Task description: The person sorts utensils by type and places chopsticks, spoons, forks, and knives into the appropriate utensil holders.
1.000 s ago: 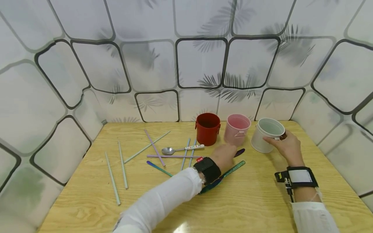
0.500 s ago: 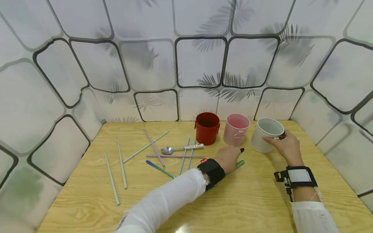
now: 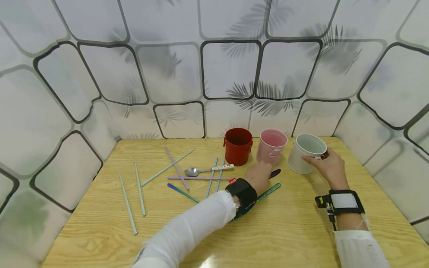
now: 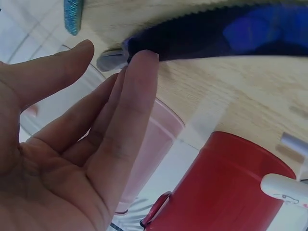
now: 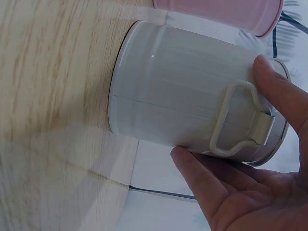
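In the head view my left hand (image 3: 258, 176) is low over the table, in front of the pink bucket (image 3: 273, 145). The left wrist view has its thumb spread away and a forefinger tip overlapping the edge of a dark blue-purple serrated knife (image 4: 207, 36). One purple end of the knife shows past my knuckles; the rest is hidden by the hand. A glittery green utensil handle (image 3: 269, 190) lies just nearer to me. My right hand (image 3: 330, 169) holds a white bucket (image 5: 183, 91) at its rim, thumb on one side and fingers on the other. The bucket stands upright on the table.
A red bucket (image 3: 238, 149) stands left of the pink one. A spoon (image 3: 192, 172) with a patterned white handle crosses pale blue sticks (image 3: 212, 182). Lilac and pale green sticks (image 3: 140, 193) lie further left. A blue-green utensil (image 3: 182, 192) reaches under my left sleeve.
My left hand dipped over the dark knife and drew back slightly, so more of the purple end and the green handle shows than half a second ago. My right hand keeps its hold.
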Action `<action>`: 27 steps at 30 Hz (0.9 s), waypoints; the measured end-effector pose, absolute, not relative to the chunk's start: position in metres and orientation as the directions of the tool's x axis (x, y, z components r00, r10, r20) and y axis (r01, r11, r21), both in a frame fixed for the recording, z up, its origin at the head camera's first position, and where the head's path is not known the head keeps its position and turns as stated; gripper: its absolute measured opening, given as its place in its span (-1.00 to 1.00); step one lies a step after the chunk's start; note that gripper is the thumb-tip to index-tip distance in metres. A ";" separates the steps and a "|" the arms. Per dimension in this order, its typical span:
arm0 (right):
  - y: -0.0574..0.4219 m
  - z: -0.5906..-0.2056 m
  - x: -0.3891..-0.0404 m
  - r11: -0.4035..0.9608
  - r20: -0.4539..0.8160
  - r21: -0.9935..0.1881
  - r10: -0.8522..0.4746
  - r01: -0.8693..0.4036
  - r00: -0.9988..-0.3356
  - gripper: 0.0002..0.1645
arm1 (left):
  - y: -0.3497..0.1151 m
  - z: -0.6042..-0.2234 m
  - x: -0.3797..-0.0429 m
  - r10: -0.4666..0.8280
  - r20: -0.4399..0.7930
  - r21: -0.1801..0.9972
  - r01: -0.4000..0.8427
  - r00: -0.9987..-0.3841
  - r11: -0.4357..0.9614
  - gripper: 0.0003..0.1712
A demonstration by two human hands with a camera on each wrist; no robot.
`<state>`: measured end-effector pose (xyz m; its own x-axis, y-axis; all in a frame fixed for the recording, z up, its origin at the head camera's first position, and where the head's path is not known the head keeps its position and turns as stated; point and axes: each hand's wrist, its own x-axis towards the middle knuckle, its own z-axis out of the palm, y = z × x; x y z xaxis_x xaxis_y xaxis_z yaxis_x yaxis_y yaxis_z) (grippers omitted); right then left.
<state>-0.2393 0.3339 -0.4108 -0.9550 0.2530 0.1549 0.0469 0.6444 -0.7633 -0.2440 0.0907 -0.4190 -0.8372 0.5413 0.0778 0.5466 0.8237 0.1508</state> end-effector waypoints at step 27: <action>0.332 -0.410 -0.238 0.624 0.126 -0.779 0.261 0.068 -0.957 0.09 | 0.103 -0.428 -0.248 0.496 0.075 0.036 0.499 -0.865 0.866 -0.91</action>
<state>-0.2380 0.3324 -0.4102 -0.9570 0.2613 0.1257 0.0679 0.6236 -0.7788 -0.2479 0.1030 -0.4276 -0.8653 0.4956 0.0747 0.4990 0.8659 0.0356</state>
